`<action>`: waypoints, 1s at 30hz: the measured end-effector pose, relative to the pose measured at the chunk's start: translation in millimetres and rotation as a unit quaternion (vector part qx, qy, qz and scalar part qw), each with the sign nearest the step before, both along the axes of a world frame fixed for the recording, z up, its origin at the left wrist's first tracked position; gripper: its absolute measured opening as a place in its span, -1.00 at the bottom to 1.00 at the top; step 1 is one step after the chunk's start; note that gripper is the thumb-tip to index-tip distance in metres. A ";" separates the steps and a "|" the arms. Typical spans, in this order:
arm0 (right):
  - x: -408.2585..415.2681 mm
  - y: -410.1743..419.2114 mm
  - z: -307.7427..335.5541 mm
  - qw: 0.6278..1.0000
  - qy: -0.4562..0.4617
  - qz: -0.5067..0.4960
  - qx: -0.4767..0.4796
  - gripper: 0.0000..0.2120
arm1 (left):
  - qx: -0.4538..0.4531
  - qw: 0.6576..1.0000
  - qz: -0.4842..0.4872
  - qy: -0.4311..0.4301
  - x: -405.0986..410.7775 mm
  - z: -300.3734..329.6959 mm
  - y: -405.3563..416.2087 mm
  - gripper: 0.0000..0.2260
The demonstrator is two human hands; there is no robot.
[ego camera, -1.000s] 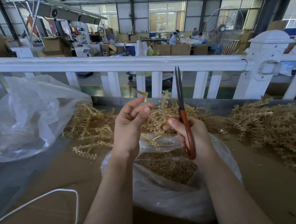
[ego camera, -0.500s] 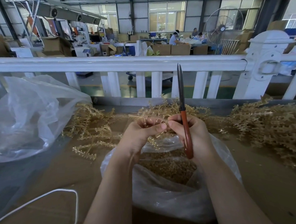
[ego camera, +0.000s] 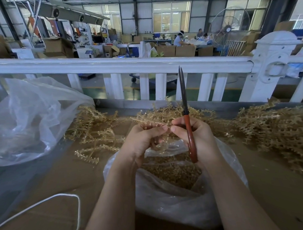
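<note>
Both hands meet above the open mouth of a clear bag [ego camera: 176,208] standing on the worktop [ego camera: 55,178]. The left hand [ego camera: 143,142] curls round a tan toothed sprig [ego camera: 147,119]. The right hand [ego camera: 199,139] pinches the sprig's end and grips red-handled scissors [ego camera: 186,113], blades together and upright. Sprig heaps [ego camera: 276,132] crowd both sides, bare worktop lies lower left, and a white railing [ego camera: 128,65] bounds the far edge.

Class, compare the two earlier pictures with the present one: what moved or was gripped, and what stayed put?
The left hand dropped from its raised position and came in beside the right hand; their thumbs now meet at the tan plastic strip, which the left hand pinches. The scissors stayed upright in the right hand, and the open bag stayed below.
</note>
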State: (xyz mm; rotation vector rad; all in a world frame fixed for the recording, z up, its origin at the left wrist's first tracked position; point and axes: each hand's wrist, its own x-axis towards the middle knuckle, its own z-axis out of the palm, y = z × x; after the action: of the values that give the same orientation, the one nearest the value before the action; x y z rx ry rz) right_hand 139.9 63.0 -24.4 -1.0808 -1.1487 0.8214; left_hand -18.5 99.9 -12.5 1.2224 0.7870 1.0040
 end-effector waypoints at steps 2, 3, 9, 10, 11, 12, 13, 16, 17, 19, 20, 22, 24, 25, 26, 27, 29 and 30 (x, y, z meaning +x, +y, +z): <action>0.2 1.4 -1.2 1.000 -0.011 -0.016 0.003 -0.87 | 0.005 1.000 -0.001 0.005 0.7 -0.8 0.3 -0.88; 0.2 2.0 -1.8 1.000 -0.019 -0.022 0.003 -0.87 | 0.008 1.000 0.000 0.012 1.1 -1.3 0.6 -0.88; 0.1 5.0 -4.1 0.998 -0.053 -0.026 -0.001 -0.88 | 0.014 1.000 0.017 0.005 3.3 -2.6 0.8 -0.91; 0.7 5.6 -4.6 0.997 -0.068 -0.034 -0.003 -0.87 | 0.005 1.000 0.024 -0.007 3.0 -2.8 0.9 -0.89; 1.6 6.3 -5.2 0.995 -0.086 -0.045 -0.007 -0.86 | -0.005 0.999 0.032 -0.016 2.8 -2.9 1.3 -0.88; 2.7 7.1 -6.1 0.992 -0.109 -0.058 -0.014 -0.83 | -0.011 0.999 0.042 -0.018 2.4 -3.1 1.8 -0.88; 3.6 7.8 -7.1 0.988 -0.135 -0.072 -0.023 -0.80 | -0.011 0.998 0.053 -0.015 2.0 -3.5 2.4 -0.89; 6.5 9.8 -11.5 0.973 -0.200 -0.106 -0.047 -0.69 | 0.002 0.996 0.085 -0.005 1.7 -4.6 4.2 -0.90; 6.6 9.8 -12.6 0.968 -0.221 -0.110 -0.050 -0.64 | 0.004 0.996 0.093 -0.010 1.6 -4.2 4.2 -0.89; 6.2 9.1 -14.4 0.955 -0.268 -0.113 -0.051 -0.53 | 0.006 0.994 0.102 -0.023 1.0 -3.3 4.4 -0.88; 5.9 8.5 -15.3 0.950 -0.285 -0.113 -0.050 -0.49 | 0.007 0.994 0.104 -0.026 0.1 -2.7 4.1 -0.89; 6.2 7.7 -17.2 0.945 -0.305 -0.110 -0.047 -0.47 | 0.011 0.994 0.104 -0.029 -1.7 -1.7 3.7 -0.89; 7.7 7.2 -19.2 0.940 -0.321 -0.103 -0.046 -0.49 | 0.019 0.994 0.107 -0.029 -2.9 -1.0 3.9 -0.90; 8.7 7.0 -19.8 0.938 -0.330 -0.101 -0.044 -0.50 | 0.024 0.993 0.109 -0.028 -3.6 -0.6 4.0 -0.91; 9.8 6.6 -19.8 0.936 -0.336 -0.098 -0.042 -0.49 | 0.031 0.993 0.110 -0.024 -4.3 -0.4 4.3 -0.92; 10.6 5.8 -19.4 0.934 -0.342 -0.093 -0.039 -0.47 | 0.037 0.993 0.110 -0.019 -5.0 -0.3 4.7 -0.92; 11.7 3.8 -18.9 0.931 -0.355 -0.078 -0.032 -0.42 | 0.050 0.993 0.109 -0.007 -6.8 0.8 5.6 -0.88; 12.0 2.9 -19.4 0.930 -0.360 -0.073 -0.028 -0.43 | 0.055 0.993 0.109 -0.002 -7.8 1.1 6.2 -0.85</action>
State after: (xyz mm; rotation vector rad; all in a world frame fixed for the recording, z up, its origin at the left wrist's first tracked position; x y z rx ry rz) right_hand 151.9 65.9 -43.8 -1.5601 -1.6284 0.3305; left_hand -26.2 106.1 -11.4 1.2464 0.8846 1.2415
